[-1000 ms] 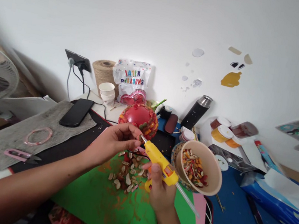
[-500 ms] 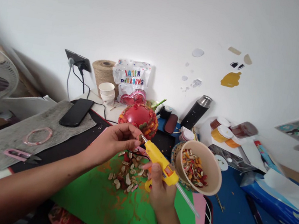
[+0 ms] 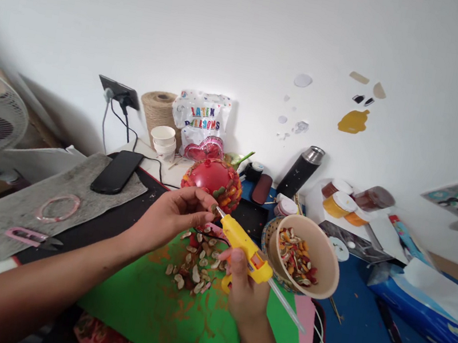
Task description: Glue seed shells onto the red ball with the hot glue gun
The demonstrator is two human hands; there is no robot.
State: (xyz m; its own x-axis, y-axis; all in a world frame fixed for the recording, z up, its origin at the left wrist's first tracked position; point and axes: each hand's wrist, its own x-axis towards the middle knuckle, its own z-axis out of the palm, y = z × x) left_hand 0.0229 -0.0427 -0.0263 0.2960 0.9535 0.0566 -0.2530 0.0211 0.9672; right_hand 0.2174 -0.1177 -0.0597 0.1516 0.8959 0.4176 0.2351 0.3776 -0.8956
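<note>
- Left hand (image 3: 176,212) pinches a small brownish shell (image 3: 214,211) at the tip of the yellow plastic glue gun (image 3: 241,244), gripped by the right hand (image 3: 250,292).
- Beyond them: round red balloon (image 3: 207,177), sides shell-covered, top bare.
- Pale loose shells (image 3: 196,274) remain below.

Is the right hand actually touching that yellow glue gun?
Touching. The head view shows the right hand gripping the yellow glue gun, its thumb against the body.

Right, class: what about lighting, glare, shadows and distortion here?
Head view: soft light, the wall dimming toward picture left; a faint shadow beside the balloon bag; slight sheen on the red ball; wide-angle stretch, perhaps exaggerating the black flask's tilt; the small piece in the left hand too tiny to make out.
</note>
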